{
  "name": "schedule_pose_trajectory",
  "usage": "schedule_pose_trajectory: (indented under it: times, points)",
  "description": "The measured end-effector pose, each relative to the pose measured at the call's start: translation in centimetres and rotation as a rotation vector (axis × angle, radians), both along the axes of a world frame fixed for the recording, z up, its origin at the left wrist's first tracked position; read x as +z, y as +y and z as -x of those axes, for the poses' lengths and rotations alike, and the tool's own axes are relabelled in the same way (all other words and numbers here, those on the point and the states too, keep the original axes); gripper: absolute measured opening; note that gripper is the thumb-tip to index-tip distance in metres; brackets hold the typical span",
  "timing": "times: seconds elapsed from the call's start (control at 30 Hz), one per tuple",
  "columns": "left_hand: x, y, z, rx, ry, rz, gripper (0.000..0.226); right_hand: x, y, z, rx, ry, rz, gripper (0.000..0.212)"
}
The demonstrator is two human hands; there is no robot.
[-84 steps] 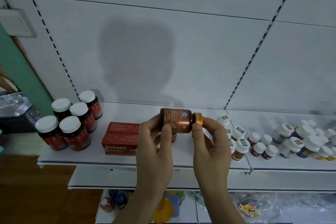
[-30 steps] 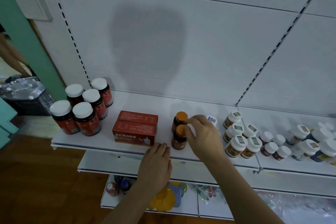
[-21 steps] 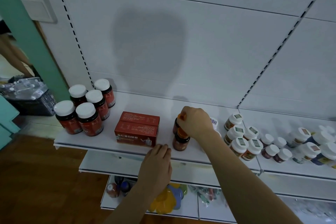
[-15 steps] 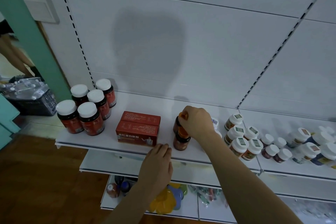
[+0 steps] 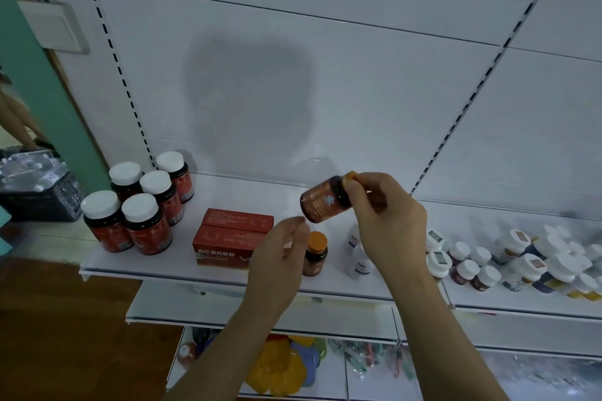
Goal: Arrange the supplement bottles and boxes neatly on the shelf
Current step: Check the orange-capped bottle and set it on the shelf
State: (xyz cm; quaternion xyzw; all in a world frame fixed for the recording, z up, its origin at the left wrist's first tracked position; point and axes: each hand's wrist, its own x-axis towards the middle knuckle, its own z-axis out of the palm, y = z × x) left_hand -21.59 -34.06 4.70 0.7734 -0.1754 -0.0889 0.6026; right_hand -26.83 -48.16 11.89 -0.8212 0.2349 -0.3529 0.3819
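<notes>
The right hand [image 5: 387, 221] held a brown bottle [image 5: 322, 202] by its orange cap [image 5: 349, 176] above the white shelf [image 5: 182, 267], the bottle tilted with its base down and to the left. The left hand [image 5: 277, 257] hovered just below it, fingers loosely curled and empty. A second orange-capped bottle [image 5: 315, 254] stood upright on the shelf beside two red boxes [image 5: 228, 239]. Five white-capped red jars [image 5: 136, 205] were grouped at the left end, and many small white-capped bottles [image 5: 488, 260] crowded the right
</notes>
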Motion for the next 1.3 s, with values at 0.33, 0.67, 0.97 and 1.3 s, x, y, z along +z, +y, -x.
schedule_pose_trajectory:
  times: [0.33,0.67,0.97,1.3]
  points:
    - [4.5,-1.2,5.4,0.187,0.102,0.386,0.013,-0.6,2.3,4.2,-0.059,-0.187,-0.336,0.01]
    - [5.3,-0.9,5.8,0.153,0.034,0.38,0.02,-1.5,3.7,4.9,-0.015,-0.321,-0.502,0.012]
    - [5.5,-0.8,5.7,0.194,0.034,0.372,0.017,-1.3,4.8,4.5,-0.016,-0.414,-0.568,0.017]
    - [5.8,-0.7,5.6,0.196,0.05,0.333,0.019,-1.7,5.1,4.1,-0.027,-0.473,-0.649,0.018]
